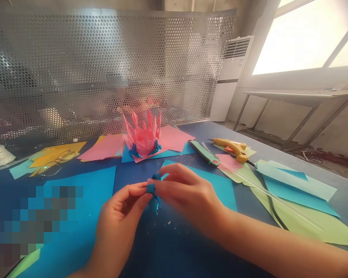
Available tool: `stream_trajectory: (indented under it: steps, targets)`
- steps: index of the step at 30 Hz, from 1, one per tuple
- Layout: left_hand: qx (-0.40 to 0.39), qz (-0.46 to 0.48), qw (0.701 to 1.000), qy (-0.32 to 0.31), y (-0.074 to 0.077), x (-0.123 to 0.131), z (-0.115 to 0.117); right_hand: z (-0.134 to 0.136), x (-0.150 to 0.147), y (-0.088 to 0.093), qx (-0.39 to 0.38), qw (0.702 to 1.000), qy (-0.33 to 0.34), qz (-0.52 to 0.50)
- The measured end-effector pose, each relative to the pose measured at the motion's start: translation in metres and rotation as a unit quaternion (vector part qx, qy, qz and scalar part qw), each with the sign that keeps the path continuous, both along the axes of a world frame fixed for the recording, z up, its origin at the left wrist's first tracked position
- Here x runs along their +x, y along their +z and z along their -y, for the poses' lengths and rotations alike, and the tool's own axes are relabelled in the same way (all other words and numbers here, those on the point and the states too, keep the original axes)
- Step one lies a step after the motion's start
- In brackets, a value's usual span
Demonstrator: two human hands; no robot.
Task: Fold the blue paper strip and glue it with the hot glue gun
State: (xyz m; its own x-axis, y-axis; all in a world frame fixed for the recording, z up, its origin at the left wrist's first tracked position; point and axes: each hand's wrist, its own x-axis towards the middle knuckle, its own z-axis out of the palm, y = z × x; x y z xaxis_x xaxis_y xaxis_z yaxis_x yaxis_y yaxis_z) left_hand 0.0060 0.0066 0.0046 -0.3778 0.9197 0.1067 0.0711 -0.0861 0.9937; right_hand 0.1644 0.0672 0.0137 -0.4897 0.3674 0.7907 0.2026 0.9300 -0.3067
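Between my two hands is a small folded blue paper piece [153, 202], with curled parts at its top and a thin, ragged lower end. My left hand [120, 210] pinches it from the left with thumb and fingertips. From the right, my right hand [191, 191] closes its fingers on the upper part; its fingertips partly hide the piece. Beyond the hands stands a pink folded-paper crown [143, 137] with tall points and small blue paper decorations [157, 146] at its lower corners.
Blue sheets [89, 208] flank my hands. At right lie a green-handled cutter [204, 153], a yellow glue gun [232, 148], clear thin sticks [266, 189] and green paper [313, 226]. Eyeglasses [58, 160] rest on yellow paper at left. A perforated metal screen [104, 69] borders the table's back.
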Motion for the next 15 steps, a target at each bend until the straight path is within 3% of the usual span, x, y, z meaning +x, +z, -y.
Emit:
stream_trajectory:
  steps: [5, 15]
  targets:
    - [-0.01, 0.005, 1.0, -0.006, 0.0, 0.0016, -0.0016, 0.0009, -0.0013, 0.001, 0.0, 0.999, -0.034, 0.011]
    - [-0.062, 0.053, 0.996, -0.041, -0.0005, -0.0014, -0.0008, -0.0016, -0.0035, 0.0003, -0.027, 0.999, -0.031, -0.007]
